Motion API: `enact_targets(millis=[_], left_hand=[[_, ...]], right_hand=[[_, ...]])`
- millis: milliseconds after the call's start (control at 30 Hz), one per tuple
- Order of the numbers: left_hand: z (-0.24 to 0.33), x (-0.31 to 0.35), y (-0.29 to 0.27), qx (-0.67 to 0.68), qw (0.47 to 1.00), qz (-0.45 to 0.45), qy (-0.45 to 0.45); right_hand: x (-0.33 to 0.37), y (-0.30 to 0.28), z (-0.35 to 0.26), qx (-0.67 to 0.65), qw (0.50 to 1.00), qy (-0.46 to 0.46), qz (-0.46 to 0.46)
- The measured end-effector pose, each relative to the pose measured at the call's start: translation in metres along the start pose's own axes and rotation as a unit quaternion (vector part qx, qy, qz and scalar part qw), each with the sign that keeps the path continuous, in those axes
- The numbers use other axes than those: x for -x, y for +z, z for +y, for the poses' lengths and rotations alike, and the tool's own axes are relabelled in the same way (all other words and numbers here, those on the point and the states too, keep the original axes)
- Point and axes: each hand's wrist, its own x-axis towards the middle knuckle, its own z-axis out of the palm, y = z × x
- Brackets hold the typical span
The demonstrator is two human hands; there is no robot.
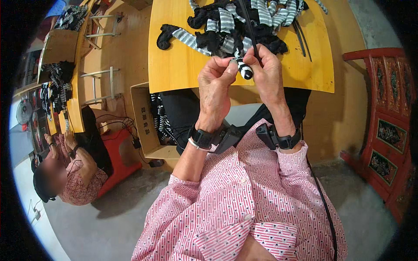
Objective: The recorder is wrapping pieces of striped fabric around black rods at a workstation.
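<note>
Between my two hands, over the near edge of the yellow table (180,69), is a small black-and-white striped knitted tube (245,71) with a rounded end toward me. My left hand (216,87) pinches its left side between thumb and fingertips. My right hand (268,78) grips the tube's right side and the lower part of a long thin black rod (248,21), which slants up and away. Whether the rod goes inside the tube is hidden by my fingers. Just beyond lies a heap of striped grey, white and black knitted pieces (226,19).
Two more thin black rods (301,39) lie on the table's right. An open cardboard box (140,117) with striped knits stands left of my legs. Red carved wooden furniture (387,108) stands at right. A co-worker (78,174) sits at another table at left, cables (119,122) nearby.
</note>
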Motion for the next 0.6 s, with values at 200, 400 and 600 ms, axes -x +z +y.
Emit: enact_targets(millis=[200,400,600], left_hand=[[-0.005,0.005,0.004,-0.018,0.999,0.041,0.020],[-0.003,0.007,0.006,0.053,0.997,0.033,-0.046],[-0.012,0.003,0.003,0.131,0.989,0.021,-0.064]], right_hand=[[0.002,0.003,0.001,-0.002,0.999,0.003,0.032],[0.004,0.004,0.001,0.032,0.998,-0.002,0.047],[0.006,0.004,0.001,0.023,0.999,0.017,0.033]])
